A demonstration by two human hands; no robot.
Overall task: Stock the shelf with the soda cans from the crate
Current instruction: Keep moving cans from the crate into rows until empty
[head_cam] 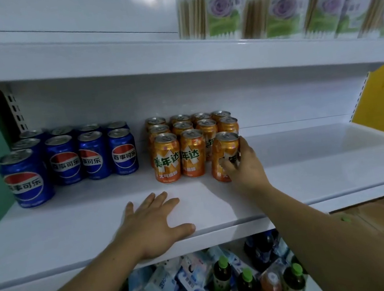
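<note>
right grip (244, 164) clasps the orange can (224, 147), just beside the stocked cans (166, 159).

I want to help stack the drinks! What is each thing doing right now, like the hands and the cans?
left hand, open, flat on the shelf.
right hand, grips the held orange can.
held orange can, closed, at the front row's right end.
other orange cans, upright, closed, in rows.
blue cans, upright, closed, in rows.
bottles below, caps on.
</note>
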